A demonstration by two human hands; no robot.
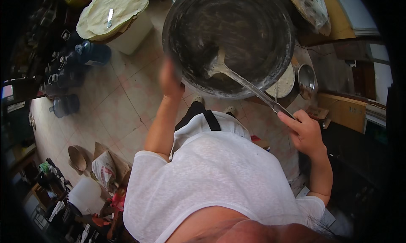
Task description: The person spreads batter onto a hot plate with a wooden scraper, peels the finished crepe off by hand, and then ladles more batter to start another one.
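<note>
A large round dark pan [241,24] with whitish residue along its rim spans the upper middle of the view. My right hand [304,132] grips the handle of a metal spatula [244,81], whose blade rests within the pan and carries pale residue. At the pan's left rim is my left hand [171,79], blurred; whether its fingers grip the rim cannot be told. Partly hidden under the pan's right side, a container of pale batter [282,84] has a thin utensil handle across it.
Upper left, a stack of thin round flatbreads [114,11] with a blade-like strip on top sits on a white bin [134,36]. Blue water jugs [93,53] stand on the tiled floor [127,93]. A metal bowl [306,81] is at right, a plastic bag [312,9] above.
</note>
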